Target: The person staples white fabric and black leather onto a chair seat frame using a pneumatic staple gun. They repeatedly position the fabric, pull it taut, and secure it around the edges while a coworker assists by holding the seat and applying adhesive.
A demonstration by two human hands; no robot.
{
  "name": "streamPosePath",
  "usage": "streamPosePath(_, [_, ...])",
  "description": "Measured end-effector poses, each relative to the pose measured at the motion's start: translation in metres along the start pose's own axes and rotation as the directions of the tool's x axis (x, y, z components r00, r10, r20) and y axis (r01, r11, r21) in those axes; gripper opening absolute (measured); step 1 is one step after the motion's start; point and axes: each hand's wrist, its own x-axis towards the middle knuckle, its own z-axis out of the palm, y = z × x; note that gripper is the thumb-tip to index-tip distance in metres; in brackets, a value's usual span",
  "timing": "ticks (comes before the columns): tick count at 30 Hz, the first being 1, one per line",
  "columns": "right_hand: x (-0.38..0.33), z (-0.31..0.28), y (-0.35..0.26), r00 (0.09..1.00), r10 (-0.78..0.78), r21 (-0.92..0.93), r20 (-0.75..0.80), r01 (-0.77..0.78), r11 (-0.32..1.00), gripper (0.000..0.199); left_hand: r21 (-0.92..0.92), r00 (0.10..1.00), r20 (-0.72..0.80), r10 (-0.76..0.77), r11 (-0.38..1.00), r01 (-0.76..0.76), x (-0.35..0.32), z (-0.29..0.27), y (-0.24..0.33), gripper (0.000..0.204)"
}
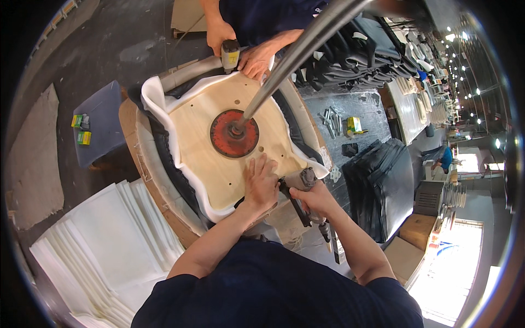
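My left hand (261,183) lies on a light plywood panel (205,128), fingers stretched out, near its lower edge. In my right hand (314,198) is a grey pneumatic staple gun (301,177), its nose close to the panel's near right edge. White padding (186,183) wraps up round the panel's rim, with black cover material (169,158) beneath it. A red round disc (224,131) on a steel rod (298,57) stands on the panel's middle. Across from me, a co-worker's hands (256,61) work at the far edge with another staple gun (229,54).
A padded ring-shaped rest (145,158) surrounds the panel. White sheets (104,229) are stacked at lower left. To the right are black cover pieces (380,186), a yellow-green box (355,125) and loose metal strips (331,121). A grey board (98,123) with small boxes sits left.
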Motion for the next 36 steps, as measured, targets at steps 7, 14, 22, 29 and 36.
streamPosePath(7, [0.002,0.008,-0.014,0.999,0.004,-0.056,-0.045,-0.007,0.998,0.032,-0.001,1.000,-0.023,0.006,1.000,-0.006,0.001,0.003,-0.003,0.015])
streamPosePath(14, [0.000,0.009,-0.010,0.996,-0.067,-0.048,-0.053,0.064,0.997,0.030,0.088,0.996,-0.052,0.076,0.994,-0.071,-0.013,-0.011,-0.006,0.016])
streamPosePath(22, [-0.005,0.009,-0.003,0.996,-0.081,0.031,0.046,0.079,0.996,0.031,0.038,0.999,-0.037,-0.007,0.999,0.008,-0.013,-0.011,-0.004,0.014])
streamPosePath(29, [0.010,0.014,0.003,0.946,-0.323,-0.241,-0.018,0.310,0.920,0.036,0.066,0.999,-0.037,-0.006,0.998,0.008,-0.010,-0.010,-0.002,0.015])
streamPosePath(36, [0.001,0.011,-0.015,0.995,-0.093,-0.179,0.025,0.096,0.979,0.038,0.075,0.994,-0.108,0.017,0.997,-0.009,-0.020,-0.016,-0.006,0.021])
